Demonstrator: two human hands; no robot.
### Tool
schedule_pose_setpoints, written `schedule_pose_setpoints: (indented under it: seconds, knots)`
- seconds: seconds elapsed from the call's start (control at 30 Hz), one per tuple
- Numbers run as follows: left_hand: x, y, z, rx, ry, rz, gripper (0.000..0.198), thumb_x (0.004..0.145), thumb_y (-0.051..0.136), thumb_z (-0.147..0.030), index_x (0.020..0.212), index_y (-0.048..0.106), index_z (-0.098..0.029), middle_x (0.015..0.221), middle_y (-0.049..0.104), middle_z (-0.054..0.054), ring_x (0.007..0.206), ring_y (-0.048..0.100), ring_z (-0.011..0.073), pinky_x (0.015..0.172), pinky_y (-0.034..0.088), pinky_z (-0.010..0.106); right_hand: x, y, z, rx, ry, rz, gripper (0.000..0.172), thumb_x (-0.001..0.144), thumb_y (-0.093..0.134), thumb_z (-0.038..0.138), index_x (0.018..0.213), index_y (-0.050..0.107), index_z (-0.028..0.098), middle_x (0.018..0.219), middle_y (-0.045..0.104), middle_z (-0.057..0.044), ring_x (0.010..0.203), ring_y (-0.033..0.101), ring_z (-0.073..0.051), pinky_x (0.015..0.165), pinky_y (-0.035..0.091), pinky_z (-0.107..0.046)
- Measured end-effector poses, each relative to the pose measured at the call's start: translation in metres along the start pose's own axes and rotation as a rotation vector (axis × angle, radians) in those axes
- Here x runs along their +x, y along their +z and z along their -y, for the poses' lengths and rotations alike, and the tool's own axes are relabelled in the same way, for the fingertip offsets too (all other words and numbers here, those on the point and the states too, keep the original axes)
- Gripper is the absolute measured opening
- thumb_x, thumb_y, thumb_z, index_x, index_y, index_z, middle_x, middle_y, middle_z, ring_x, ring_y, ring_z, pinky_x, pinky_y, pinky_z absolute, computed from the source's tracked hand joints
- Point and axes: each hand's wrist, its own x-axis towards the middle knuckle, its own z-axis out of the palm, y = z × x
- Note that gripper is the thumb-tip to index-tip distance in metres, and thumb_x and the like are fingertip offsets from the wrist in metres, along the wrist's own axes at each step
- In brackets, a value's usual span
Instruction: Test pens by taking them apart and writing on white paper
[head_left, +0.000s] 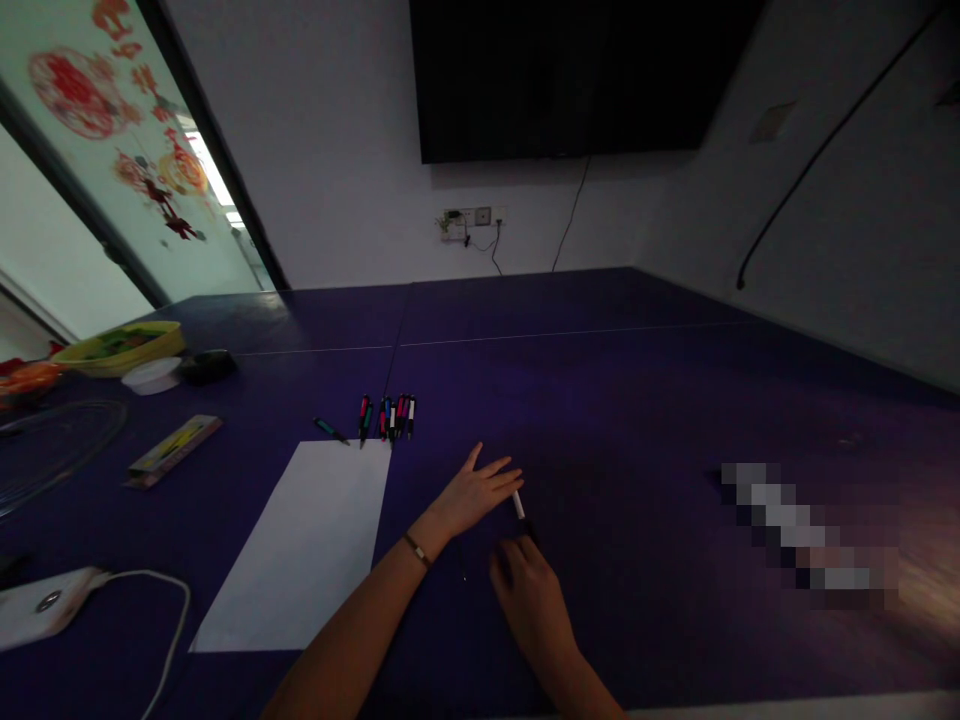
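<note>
A white-and-black pen point(518, 504) lies between my two hands, its dark end toward my right hand and its white end at the fingertips of my left hand. My left hand point(469, 497) is stretched over the purple tabletop with fingers apart, and the pen's top is partly hidden by it. Closer to me, my right hand point(534, 590) is curled, with its fingers closed at the pen's dark end. A tiny shiny piece point(463, 577), too small to identify, is on the table between my forearms. A blank sheet of white paper point(300, 545) lies left of my hands, partly behind my left forearm.
Several coloured pens point(390, 418) lie beyond the paper, with a teal pen point(330, 430) apart from them. Leftward are a slim box point(174, 450), a yellow basket point(124, 348), a tape roll point(208, 367) and a white device point(46, 606) with a cable. A pixelated patch point(795, 530) is at right.
</note>
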Motion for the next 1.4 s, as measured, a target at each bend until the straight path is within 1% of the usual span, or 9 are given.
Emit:
schedule_pose_setpoints:
  seconds: [0.07,0.2,0.33,0.43,0.53,0.67,0.9,1.13,1.4]
  knots:
    - [-0.014,-0.01,-0.002,-0.064,-0.174,-0.079,0.038,0.084,0.036,-0.01,0.119,0.043,-0.024,0.123,0.05,0.0,0.119,0.036,0.014,0.103,0.018,0.043,0.003,0.006,0.018,0.054,-0.04,0.052,0.022,0.083,0.038,0.015,0.084,0.06,0.016,0.081,0.06,-0.007,0.072,0.059,-0.015,0.067,0.043,-0.022]
    - [-0.055,-0.022,-0.015,-0.191,-0.789,-0.228,0.023,0.081,0.039,-0.013,0.093,0.058,-0.017,0.092,0.063,0.004,0.088,0.055,0.0138,0.08,0.042,0.028,0.023,0.015,0.045,0.001,-0.013,0.144,0.018,0.079,0.043,0.015,0.085,0.06,0.012,0.085,0.062,-0.01,0.073,0.061,-0.018,0.065,0.043,-0.025]
    - [-0.088,-0.022,-0.04,-0.391,-1.056,-0.07,0.013,0.073,0.05,-0.013,0.076,0.062,-0.017,0.079,0.064,0.003,0.076,0.058,0.0148,0.07,0.042,0.026,0.044,0.017,0.054,-0.101,0.046,0.23,0.022,0.073,0.043,0.005,0.083,0.062,0.009,0.083,0.064,-0.014,0.073,0.063,-0.02,0.06,0.042,-0.024]
    - [-0.094,-0.016,-0.056,-0.621,-1.094,0.002,0.013,0.072,0.053,-0.023,0.077,0.063,-0.018,0.079,0.066,0.002,0.075,0.059,0.0157,0.067,0.04,0.025,0.051,0.016,0.051,-0.011,0.093,0.253,0.017,0.068,0.048,0.007,0.073,0.064,0.01,0.075,0.067,-0.012,0.07,0.063,-0.019,0.057,0.041,-0.022]
    - [-0.087,-0.009,-0.062,-0.84,-1.093,-0.033,0.019,0.073,0.049,-0.027,0.073,0.063,-0.015,0.071,0.065,0.002,0.067,0.058,0.0145,0.059,0.038,0.023,0.052,0.012,0.045,0.21,0.132,0.224,0.014,0.065,0.051,0.012,0.063,0.064,0.014,0.066,0.067,-0.006,0.064,0.062,-0.015,0.053,0.04,-0.019]
    - [-0.076,-0.004,-0.062,-0.91,-1.11,-0.053,0.023,0.07,0.051,-0.031,0.057,0.059,-0.014,0.056,0.059,0.0,0.057,0.053,0.0128,0.052,0.033,0.022,0.046,0.01,0.035,0.393,0.174,0.111,0.016,0.065,0.048,0.016,0.061,0.064,0.017,0.062,0.067,-0.002,0.064,0.062,-0.014,0.053,0.041,-0.018]
    - [-0.073,0.009,-0.077,-0.991,-1.144,-0.045,0.026,0.072,0.048,-0.031,0.061,0.062,-0.013,0.047,0.052,-0.002,0.047,0.046,0.0101,0.048,0.03,0.022,0.058,0.002,0.017,0.498,0.267,-0.007,0.021,0.068,0.047,0.025,0.068,0.065,0.015,0.063,0.067,-0.004,0.061,0.062,-0.016,0.055,0.043,-0.021]
    - [-0.08,-0.003,-0.067,-0.522,-1.141,0.11,0.031,0.079,0.042,-0.038,0.068,0.063,-0.018,0.064,0.063,0.002,0.063,0.057,0.0141,0.055,0.034,0.023,0.067,-0.011,-0.009,0.24,0.244,0.06,0.021,0.07,0.047,0.02,0.069,0.068,0.017,0.069,0.068,-0.006,0.069,0.063,-0.017,0.059,0.042,-0.022]
    - [-0.058,-0.002,-0.05,-0.182,-0.978,0.23,0.03,0.086,0.03,-0.032,0.089,0.058,-0.019,0.082,0.064,0.007,0.077,0.061,0.0189,0.063,0.042,0.028,0.05,0.0,-0.004,-0.079,0.229,0.122,0.025,0.078,0.041,0.017,0.076,0.066,0.015,0.076,0.067,-0.01,0.072,0.063,-0.019,0.06,0.041,-0.024]
